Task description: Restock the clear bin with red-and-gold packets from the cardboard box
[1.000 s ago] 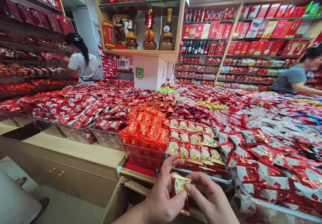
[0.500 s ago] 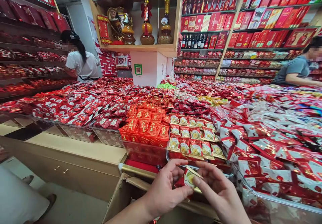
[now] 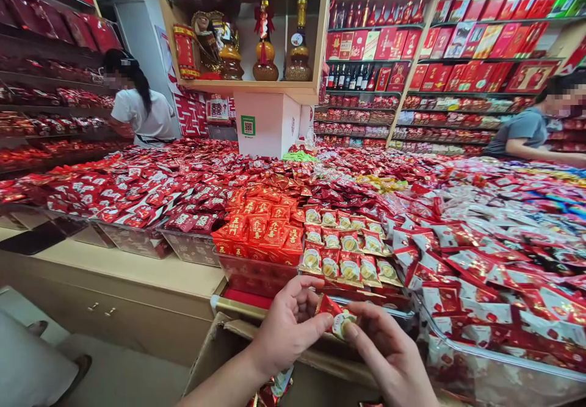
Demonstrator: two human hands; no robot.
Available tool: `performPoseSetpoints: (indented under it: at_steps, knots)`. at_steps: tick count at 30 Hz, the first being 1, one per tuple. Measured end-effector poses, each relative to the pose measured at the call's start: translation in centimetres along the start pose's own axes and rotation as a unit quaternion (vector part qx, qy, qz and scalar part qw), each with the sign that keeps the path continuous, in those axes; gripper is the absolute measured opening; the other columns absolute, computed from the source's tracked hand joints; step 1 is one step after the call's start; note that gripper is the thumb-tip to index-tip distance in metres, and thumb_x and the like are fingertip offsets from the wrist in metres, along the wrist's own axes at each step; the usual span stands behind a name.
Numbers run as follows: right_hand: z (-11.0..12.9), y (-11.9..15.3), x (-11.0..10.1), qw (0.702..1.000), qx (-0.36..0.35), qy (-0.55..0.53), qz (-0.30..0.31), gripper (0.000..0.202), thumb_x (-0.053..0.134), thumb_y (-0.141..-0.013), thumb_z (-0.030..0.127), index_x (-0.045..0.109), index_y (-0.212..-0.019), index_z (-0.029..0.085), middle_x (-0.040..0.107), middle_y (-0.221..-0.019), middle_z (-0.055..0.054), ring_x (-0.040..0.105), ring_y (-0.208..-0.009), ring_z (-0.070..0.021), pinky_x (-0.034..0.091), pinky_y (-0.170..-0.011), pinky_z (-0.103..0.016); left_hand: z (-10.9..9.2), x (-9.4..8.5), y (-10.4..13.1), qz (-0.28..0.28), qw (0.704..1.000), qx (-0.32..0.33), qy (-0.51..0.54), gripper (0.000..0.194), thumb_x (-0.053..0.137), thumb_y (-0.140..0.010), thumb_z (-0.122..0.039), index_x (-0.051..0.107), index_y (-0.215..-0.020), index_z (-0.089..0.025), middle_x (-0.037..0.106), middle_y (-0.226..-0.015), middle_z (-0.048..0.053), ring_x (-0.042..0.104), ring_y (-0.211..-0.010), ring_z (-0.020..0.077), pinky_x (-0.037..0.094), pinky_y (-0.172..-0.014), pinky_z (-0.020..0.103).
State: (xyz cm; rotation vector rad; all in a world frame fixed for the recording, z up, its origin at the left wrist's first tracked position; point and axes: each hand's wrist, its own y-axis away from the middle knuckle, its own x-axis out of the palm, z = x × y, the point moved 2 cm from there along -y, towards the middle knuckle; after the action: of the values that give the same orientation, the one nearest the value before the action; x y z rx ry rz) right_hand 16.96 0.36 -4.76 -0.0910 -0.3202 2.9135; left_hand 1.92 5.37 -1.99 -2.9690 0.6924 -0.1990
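Between my two hands is one small wrapped candy point(image 3: 337, 320), red and gold with a pale yellow picture on its front. My left hand point(image 3: 289, 324) pinches one end with the thumb. From the other side, the thumb and fingertips of my right hand point(image 3: 389, 346) grip the opposite end. Both hands hover over an open cardboard box point(image 3: 201, 361), where several wrapped packets point(image 3: 274, 388) partly show beneath my left wrist. Just beyond my fingers, matching gold-edged candies point(image 3: 350, 266) lie in neat rows in a clear bin.
Left of those rows stands a bin of red packets point(image 3: 259, 230). A clear bin point(image 3: 508, 364) of red-and-white packets borders my right hand. Heaped sweets cover the counter behind. Two people point(image 3: 141, 111) work farther off, and another person's leg point(image 3: 34, 346) shows at lower left.
The candy has turned between my fingers, its red end now pointing up and left. Both hands sit slightly lower and farther left in view. More packets show inside the box.
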Motion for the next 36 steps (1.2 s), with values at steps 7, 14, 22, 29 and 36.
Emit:
performPoseSetpoints:
  at_steps: [7, 14, 22, 29, 36]
  knots:
    - [0.9, 0.3, 0.2, 0.996, 0.050, -0.025, 0.067, 0.020, 0.059, -0.074, 0.036, 0.060, -0.074, 0.016, 0.063, -0.076, -0.006, 0.058, -0.069, -0.0157, 0.048, -0.062, -0.025, 0.0, -0.1, -0.3, -0.011, 0.999, -0.005, 0.053, 0.040, 0.065, -0.070, -0.023, 0.045, -0.104, -0.017, 0.057, -0.062, -0.005, 0.048, -0.052, 0.0056, 0.037, -0.050, 0.017]
    - [0.4, 1.2, 1.5, 0.998, -0.016, 0.009, 0.061, 0.018, 0.061, -0.071, 0.034, 0.052, -0.071, 0.019, 0.061, -0.086, -0.006, 0.055, -0.066, -0.0136, 0.046, -0.060, -0.024, 0.3, -0.3, -0.3, 0.022, 1.000, -0.013, 0.005, 0.040, 0.066, -0.068, -0.020, 0.047, -0.103, -0.017, 0.054, -0.064, -0.005, 0.048, -0.054, 0.0059, 0.038, -0.053, 0.017]
    - [-0.5, 1.4, 1.1, 0.985, -0.051, 0.060, 0.153, 0.031, 0.055, -0.075, 0.026, 0.046, -0.106, 0.023, 0.059, -0.083, -0.003, 0.056, -0.070, -0.0139, 0.047, -0.063, -0.024, 0.0, -0.3, 0.0, 0.022, 0.996, 0.022, -0.087, 0.018, 0.053, -0.079, -0.029, 0.056, -0.090, -0.015, 0.056, -0.063, -0.001, 0.049, -0.054, 0.0082, 0.040, -0.054, 0.019]
    - [0.7, 1.4, 1.1, 0.995, -0.043, 0.061, 0.064, 0.024, 0.058, -0.072, 0.034, 0.052, -0.091, 0.021, 0.057, -0.072, -0.001, 0.052, -0.059, -0.0114, 0.046, -0.055, -0.021, -0.9, -2.3, -1.4, -0.074, 0.915, 0.203, -0.342, 0.026, 0.050, -0.079, -0.017, 0.061, -0.102, -0.022, 0.060, -0.106, 0.007, 0.056, -0.066, 0.0115, 0.048, -0.063, 0.025]
    - [-0.2, 1.3, 1.3, 0.989, -0.066, 0.090, 0.099, 0.023, 0.056, -0.073, 0.030, 0.051, -0.095, 0.021, 0.057, -0.071, -0.001, 0.053, -0.060, -0.0121, 0.045, -0.055, -0.022, -0.5, -2.2, -2.6, -0.007, 0.883, 0.253, -0.394, 0.032, 0.050, -0.081, -0.017, 0.058, -0.111, -0.024, 0.063, -0.110, 0.005, 0.057, -0.101, 0.0176, 0.044, -0.090, 0.032]
